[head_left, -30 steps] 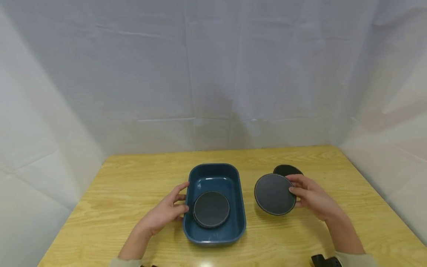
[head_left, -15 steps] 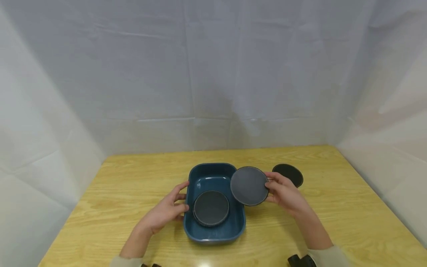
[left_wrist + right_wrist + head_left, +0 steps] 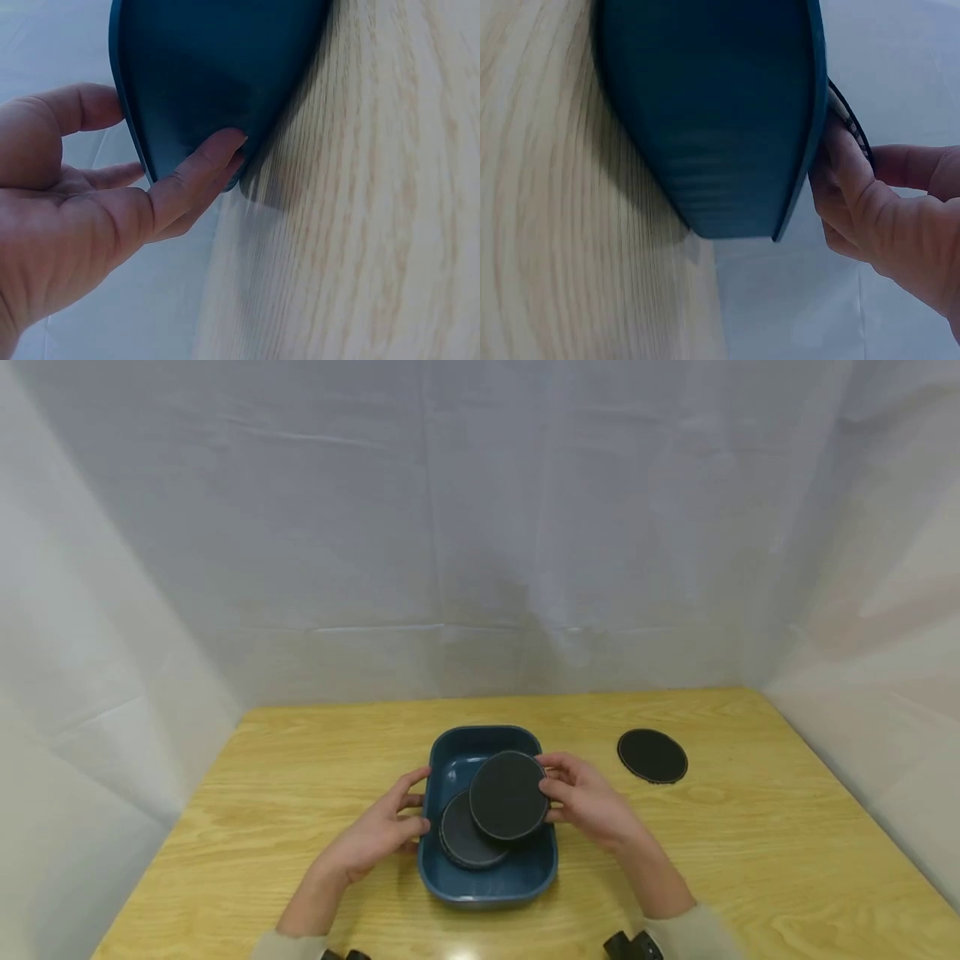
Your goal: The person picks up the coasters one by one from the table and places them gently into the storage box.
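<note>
A deep blue rectangular tray (image 3: 487,887) with rounded corners stands on the table. My left hand (image 3: 375,835) touches its left side, with fingertips against the outer wall and rim, as the left wrist view (image 3: 97,195) also shows. Between thumb and fingers my right hand (image 3: 592,806) pinches a round black coaster (image 3: 508,795) with a stitched edge over the tray's right part. In the right wrist view, the held coaster's thin edge (image 3: 852,120) shows beside the tray's rim. Beneath it, partly covered, another dark round coaster (image 3: 459,837) lies inside the tray.
One more black coaster (image 3: 652,756) lies flat on the wooden table (image 3: 750,827), to the right of the tray and beyond my right hand. White sheeting (image 3: 375,527) hangs behind the table and along both sides.
My right hand has carried the pinched coaster leftward from the right of the tray to over it, uncovering the coaster on the table. The left hand has stayed at the tray's side.
</note>
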`<action>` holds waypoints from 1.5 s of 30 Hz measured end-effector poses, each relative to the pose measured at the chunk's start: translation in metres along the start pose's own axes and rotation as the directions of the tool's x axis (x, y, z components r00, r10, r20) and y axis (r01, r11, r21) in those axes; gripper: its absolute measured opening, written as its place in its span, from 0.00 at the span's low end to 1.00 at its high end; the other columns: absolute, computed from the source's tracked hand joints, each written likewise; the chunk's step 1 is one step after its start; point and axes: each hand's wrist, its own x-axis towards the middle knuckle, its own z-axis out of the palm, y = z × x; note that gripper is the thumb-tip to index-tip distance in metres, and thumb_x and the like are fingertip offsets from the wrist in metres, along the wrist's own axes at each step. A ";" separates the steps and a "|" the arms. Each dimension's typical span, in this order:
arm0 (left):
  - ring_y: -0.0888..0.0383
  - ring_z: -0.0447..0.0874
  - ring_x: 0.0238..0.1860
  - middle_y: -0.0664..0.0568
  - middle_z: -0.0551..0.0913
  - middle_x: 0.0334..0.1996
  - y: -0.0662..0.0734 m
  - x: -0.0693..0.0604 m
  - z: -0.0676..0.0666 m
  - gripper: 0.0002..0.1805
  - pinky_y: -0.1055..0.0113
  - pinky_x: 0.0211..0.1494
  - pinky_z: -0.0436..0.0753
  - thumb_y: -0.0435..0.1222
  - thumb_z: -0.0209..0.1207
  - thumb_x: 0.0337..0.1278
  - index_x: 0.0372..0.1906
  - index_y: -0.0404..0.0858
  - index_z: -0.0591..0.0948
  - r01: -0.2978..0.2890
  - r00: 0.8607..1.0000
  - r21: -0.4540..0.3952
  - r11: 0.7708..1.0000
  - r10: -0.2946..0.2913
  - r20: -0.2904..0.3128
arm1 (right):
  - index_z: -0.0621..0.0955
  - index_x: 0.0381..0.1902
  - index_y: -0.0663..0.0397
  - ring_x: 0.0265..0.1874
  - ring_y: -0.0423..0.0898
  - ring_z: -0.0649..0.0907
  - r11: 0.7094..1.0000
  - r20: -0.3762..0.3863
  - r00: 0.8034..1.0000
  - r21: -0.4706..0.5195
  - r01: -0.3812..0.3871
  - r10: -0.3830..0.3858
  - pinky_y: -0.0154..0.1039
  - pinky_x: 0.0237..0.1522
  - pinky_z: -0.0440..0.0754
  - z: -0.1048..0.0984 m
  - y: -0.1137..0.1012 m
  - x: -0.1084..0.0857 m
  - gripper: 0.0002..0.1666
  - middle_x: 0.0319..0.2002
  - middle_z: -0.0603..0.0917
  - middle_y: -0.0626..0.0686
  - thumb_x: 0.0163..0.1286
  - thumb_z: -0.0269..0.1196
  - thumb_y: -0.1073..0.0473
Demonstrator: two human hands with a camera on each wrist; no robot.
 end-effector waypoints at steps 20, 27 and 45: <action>0.46 0.78 0.49 0.27 0.62 0.68 0.003 -0.002 0.008 0.43 0.54 0.45 0.83 0.27 0.53 0.60 0.79 0.42 0.50 0.002 1.000 -0.020 1.000 -0.002 -0.009 | 0.70 0.61 0.72 0.29 0.48 0.78 0.950 -0.125 0.991 -0.310 0.017 -0.058 0.42 0.30 0.84 0.046 0.002 0.013 0.23 0.40 0.72 0.59 0.68 0.56 0.72; 0.44 0.77 0.51 0.27 0.62 0.68 0.003 -0.004 0.006 0.43 0.55 0.46 0.83 0.28 0.53 0.61 0.79 0.42 0.49 0.008 1.000 -0.009 1.000 -0.008 -0.001 | 0.73 0.58 0.74 0.27 0.45 0.80 0.903 -0.158 0.982 -0.429 0.030 -0.108 0.40 0.29 0.84 0.044 0.001 0.009 0.25 0.35 0.77 0.58 0.61 0.60 0.76; 0.44 0.78 0.52 0.27 0.62 0.68 0.001 -0.006 0.003 0.43 0.55 0.46 0.83 0.28 0.52 0.60 0.79 0.42 0.49 0.009 1.000 0.004 1.000 -0.009 -0.009 | 0.78 0.55 0.71 0.41 0.52 0.84 0.747 -0.086 0.994 -0.665 -0.007 -0.067 0.45 0.39 0.84 0.047 -0.002 0.010 0.23 0.42 0.84 0.63 0.61 0.63 0.73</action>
